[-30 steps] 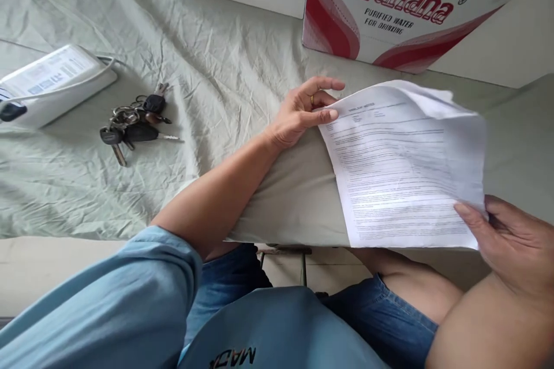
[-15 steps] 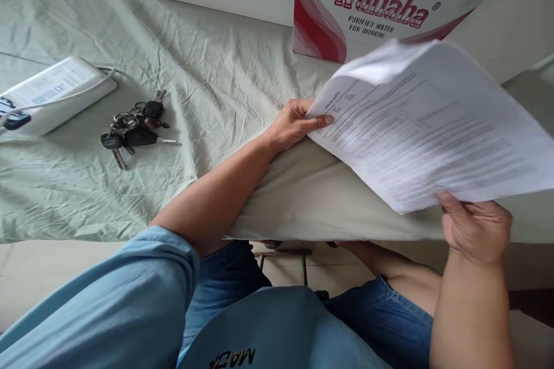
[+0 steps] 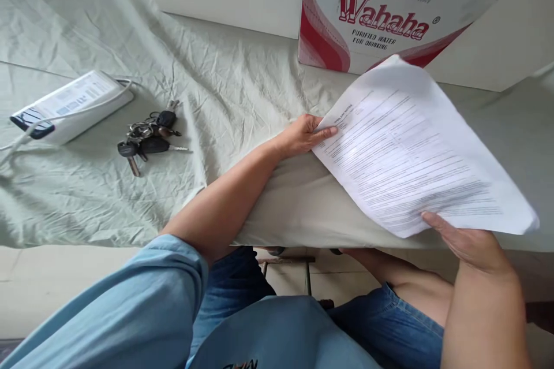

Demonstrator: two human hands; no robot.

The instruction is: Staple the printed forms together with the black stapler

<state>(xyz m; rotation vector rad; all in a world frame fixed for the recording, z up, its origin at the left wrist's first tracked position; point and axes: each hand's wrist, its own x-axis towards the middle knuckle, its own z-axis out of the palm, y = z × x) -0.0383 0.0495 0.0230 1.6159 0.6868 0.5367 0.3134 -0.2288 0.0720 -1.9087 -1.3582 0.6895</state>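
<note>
A printed sheet of paper [image 3: 402, 149], covered in lines of small text, is held tilted above the cloth-covered table. My left hand [image 3: 303, 135] pinches its left corner, thumb on top and fingers underneath. At the near right edge my right hand [image 3: 471, 245] grips the paper, its thumb on the printed side; the other fingers are mostly hidden below. The far edge of the paper curls up and stands in front of the box. Whether more than one sheet is held, I cannot tell.
A white and red Wahaha water carton [image 3: 385, 17] stands at the back. To the left lie a bunch of keys [image 3: 151, 135] and a white box-shaped device [image 3: 73, 106] with a cable. A wrinkled pale green cloth [image 3: 242, 86] covers the table up to its front edge.
The paper has flattened somewhat and come lower, its right end drawn inward. My right hand has moved down with it, while my left keeps its pinch. The whole view has shifted slightly.
</note>
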